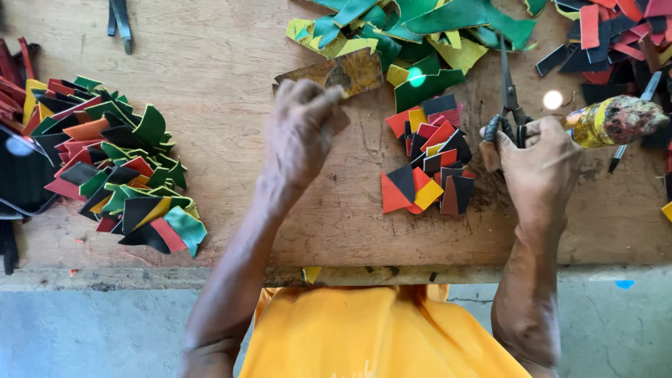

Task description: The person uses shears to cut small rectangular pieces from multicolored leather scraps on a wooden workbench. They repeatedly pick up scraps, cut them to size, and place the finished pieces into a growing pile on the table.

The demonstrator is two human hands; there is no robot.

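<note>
My left hand pinches a worn brown-yellow strip of leather and holds it flat over the wooden board. My right hand is closed around the dark handles of a pair of scissors, whose blades point away from me toward the green scraps. Between my hands lies a small heap of cut red, black and yellow pieces.
A pile of green, red, black and yellow cut shapes lies at the left. Green and yellow offcuts are heaped at the top, red and black strips at the top right. A grimy yellow bottle lies by my right hand. Another tool rests at the top left.
</note>
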